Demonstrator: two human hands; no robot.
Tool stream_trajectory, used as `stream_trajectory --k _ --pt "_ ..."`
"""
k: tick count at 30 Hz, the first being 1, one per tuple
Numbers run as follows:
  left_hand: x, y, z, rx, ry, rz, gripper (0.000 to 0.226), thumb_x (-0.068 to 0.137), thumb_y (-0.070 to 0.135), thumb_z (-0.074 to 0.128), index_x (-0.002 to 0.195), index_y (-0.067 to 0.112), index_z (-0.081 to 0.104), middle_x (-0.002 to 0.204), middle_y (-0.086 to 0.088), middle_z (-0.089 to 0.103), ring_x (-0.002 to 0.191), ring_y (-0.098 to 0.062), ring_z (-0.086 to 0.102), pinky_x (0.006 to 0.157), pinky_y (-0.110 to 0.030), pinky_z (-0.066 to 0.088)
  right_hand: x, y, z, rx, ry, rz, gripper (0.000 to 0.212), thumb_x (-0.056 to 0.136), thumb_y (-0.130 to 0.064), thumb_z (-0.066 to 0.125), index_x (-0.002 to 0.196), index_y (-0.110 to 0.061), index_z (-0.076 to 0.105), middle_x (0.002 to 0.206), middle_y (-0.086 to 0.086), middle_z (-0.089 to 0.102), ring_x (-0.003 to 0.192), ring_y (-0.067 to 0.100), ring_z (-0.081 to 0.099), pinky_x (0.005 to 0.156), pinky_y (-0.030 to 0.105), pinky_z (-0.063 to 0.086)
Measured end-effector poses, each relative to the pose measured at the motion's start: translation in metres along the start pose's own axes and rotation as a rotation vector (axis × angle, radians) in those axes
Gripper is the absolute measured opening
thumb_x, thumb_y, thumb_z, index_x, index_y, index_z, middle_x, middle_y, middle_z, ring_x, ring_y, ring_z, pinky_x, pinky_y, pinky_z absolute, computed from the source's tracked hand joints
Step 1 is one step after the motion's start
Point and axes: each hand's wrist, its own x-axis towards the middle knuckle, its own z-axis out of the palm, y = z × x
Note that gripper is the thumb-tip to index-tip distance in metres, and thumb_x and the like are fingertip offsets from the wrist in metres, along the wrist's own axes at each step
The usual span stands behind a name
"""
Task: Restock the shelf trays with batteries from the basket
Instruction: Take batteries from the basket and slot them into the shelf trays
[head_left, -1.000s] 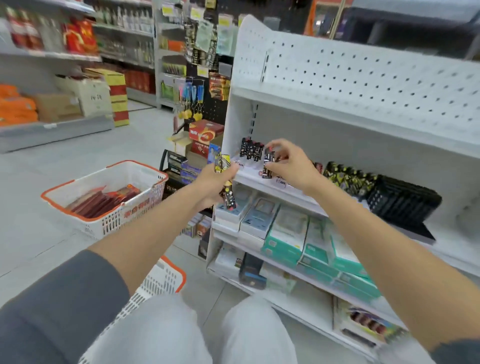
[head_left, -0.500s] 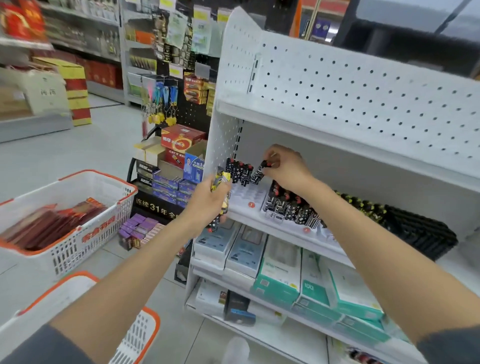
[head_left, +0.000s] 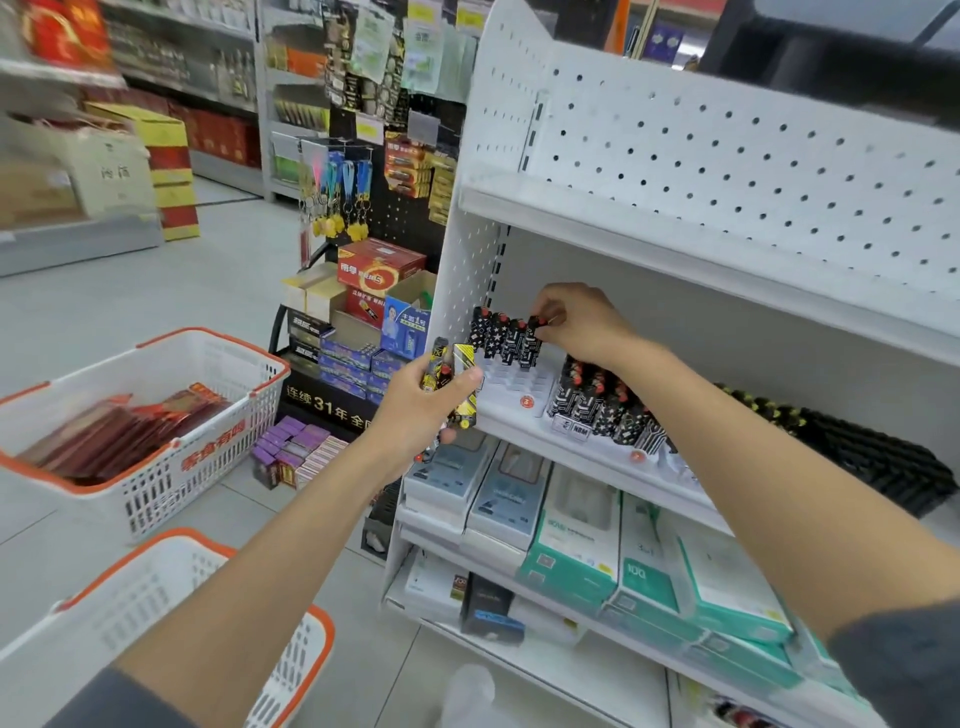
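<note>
The right hand (head_left: 582, 325) is pinching the red-capped top of a black patterned battery (head_left: 531, 340) between thumb and fingertips, seating it at the right end of the row standing along the back of the white tray (head_left: 514, 387) near the shelf's (head_left: 571, 453) left end. The left hand (head_left: 421, 410) is gripping a bundle of yellow-and-black batteries (head_left: 454, 371) just off the shelf's left front corner. I judge the battery is needing a straight, upright push into its socket, without tipping the neighbours beside it. The right forearm is crossing above a second tray (head_left: 602, 405) packed with batteries, so a dropped wrist is risking a knock. An orange-rimmed basket (head_left: 322, 623) is sitting on the floor, and a farther basket (head_left: 156, 493) is holding red packs
</note>
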Motion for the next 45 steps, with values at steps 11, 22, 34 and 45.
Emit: stream_trajectory --k 11,22,34,45 --pt "-0.006 0.001 0.003 -0.047 0.069 -0.001 0.026 0.081 0.032 0.079 0.094 0.024 0.058 0.105 -0.012 0.067 0.076 -0.017 0.05 0.047 -0.021 0.043 -0.015 -0.013 -0.001 -0.003 0.0 -0.035 0.031 0.09 -0.006 0.056 0.119 -0.012 0.063 0.117 0.0 0.062 0.106 0.015 0.056 0.085 0.02 0.04" --pt "-0.017 0.022 0.014 -0.153 0.172 -0.004 0.022 0.085 0.026 0.074 0.102 0.015 0.066 0.084 0.005 0.071 0.065 0.0 0.065 0.049 -0.016 0.048 -0.086 -0.044 -0.02 0.354 -0.072 -0.129 0.017 0.085 -0.013 0.071 0.102 -0.015 0.07 0.092 -0.001 0.072 0.069 -0.009 0.059 0.065 0.007 0.046" --pt "-0.034 0.045 0.033 -0.088 0.144 -0.053 0.024 0.091 0.033 0.067 0.098 0.011 0.061 0.076 -0.001 0.062 0.064 -0.01 0.054 0.045 -0.017 0.041 -0.12 -0.026 -0.044 0.489 0.038 -0.012 0.019 0.085 -0.001 0.064 0.091 -0.019 0.068 0.093 0.014 0.069 0.083 0.022 0.069 0.082 0.035 0.057" --pt "-0.038 0.043 0.059 -0.251 -0.044 -0.249 0.039 0.081 -0.022 0.04 0.098 0.012 0.048 0.076 -0.007 0.044 0.05 -0.01 0.038 0.041 -0.017 0.033 -0.151 0.002 -0.079 0.436 0.15 0.068 0.019 0.087 -0.009 0.063 0.097 -0.022 0.073 0.095 -0.005 0.072 0.083 0.007 0.064 0.071 0.019 0.051"
